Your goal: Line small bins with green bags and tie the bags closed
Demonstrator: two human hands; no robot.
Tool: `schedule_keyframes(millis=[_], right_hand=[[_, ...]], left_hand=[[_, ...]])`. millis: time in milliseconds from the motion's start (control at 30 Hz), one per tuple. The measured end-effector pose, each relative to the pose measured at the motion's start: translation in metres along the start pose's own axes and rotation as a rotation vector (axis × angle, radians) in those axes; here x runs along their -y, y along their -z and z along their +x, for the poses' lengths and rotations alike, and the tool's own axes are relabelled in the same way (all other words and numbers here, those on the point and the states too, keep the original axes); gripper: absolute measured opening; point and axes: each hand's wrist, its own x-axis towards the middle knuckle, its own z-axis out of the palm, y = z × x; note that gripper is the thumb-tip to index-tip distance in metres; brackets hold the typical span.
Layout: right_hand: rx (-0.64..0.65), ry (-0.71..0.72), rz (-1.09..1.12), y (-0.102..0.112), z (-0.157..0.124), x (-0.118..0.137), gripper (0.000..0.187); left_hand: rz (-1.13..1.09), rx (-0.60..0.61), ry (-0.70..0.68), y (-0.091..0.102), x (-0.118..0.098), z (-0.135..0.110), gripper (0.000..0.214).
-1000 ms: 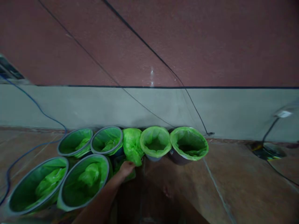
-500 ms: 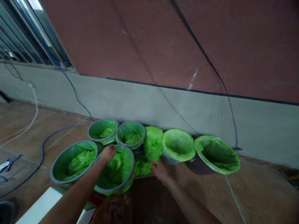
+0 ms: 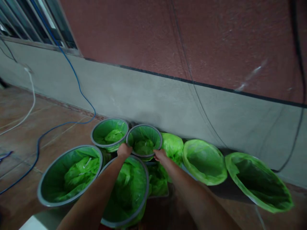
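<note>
Several round bins lined with green plastic bags stand on the floor against a wall. My left hand [image 3: 124, 150] grips the near left rim of the back middle bin [image 3: 144, 134]. My right hand [image 3: 160, 155] rests on that bin's near right rim, fingers curled on it. Both forearms reach over the near bin [image 3: 140, 204], which holds crumpled green bags. A loose heap of green bags [image 3: 173, 147] lies just right of my right hand.
Another back bin [image 3: 109, 122] and a large front left bin [image 3: 48, 198] stand to the left. Two bins with bags folded over their rims [image 3: 203, 161] [image 3: 260, 182] stand to the right. A blue cable [image 3: 48, 134] and a white cable [image 3: 26, 111] cross the tiled floor.
Both hands have moved forward from the near bin and the bag heap to the back middle bin's rim. The view has shifted closer and to the left.
</note>
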Motion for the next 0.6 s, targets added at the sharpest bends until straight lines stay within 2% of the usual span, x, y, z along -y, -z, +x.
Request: schedule_keyframes(millis=[100,200,300,400,500,533,600], right_hand=[[-0.075,0.009,0.017,0.003,-0.004,0.017,0.017],[-0.099,0.043,0.062,0.022,-0.023,0.044,0.018],[-0.091,0.129,0.119,0.054,-0.058,0.072,0.019],[-0.098,0.236,0.175,0.100,-0.111,0.085,0.015],[-0.080,0.435,0.248,0.156,-0.179,0.069,0.012],[-0.073,0.495,0.239,0.176,-0.203,0.057,0.015],[-0.095,0.526,0.166,0.213,-0.249,0.025,0.021]], left_hand=[[-0.038,-0.028,0.000,0.013,-0.010,-0.006,0.032],[-0.116,-0.102,-0.041,0.040,-0.028,-0.025,0.031],[-0.302,-0.244,-0.114,0.075,-0.048,-0.062,0.033],[-0.520,-0.363,-0.210,0.111,-0.061,-0.117,0.048],[-0.636,-0.362,-0.404,0.139,-0.063,-0.184,0.064],[-0.623,-0.343,-0.441,0.144,-0.062,-0.207,0.064],[-0.556,-0.272,-0.480,0.145,-0.058,-0.252,0.061]])
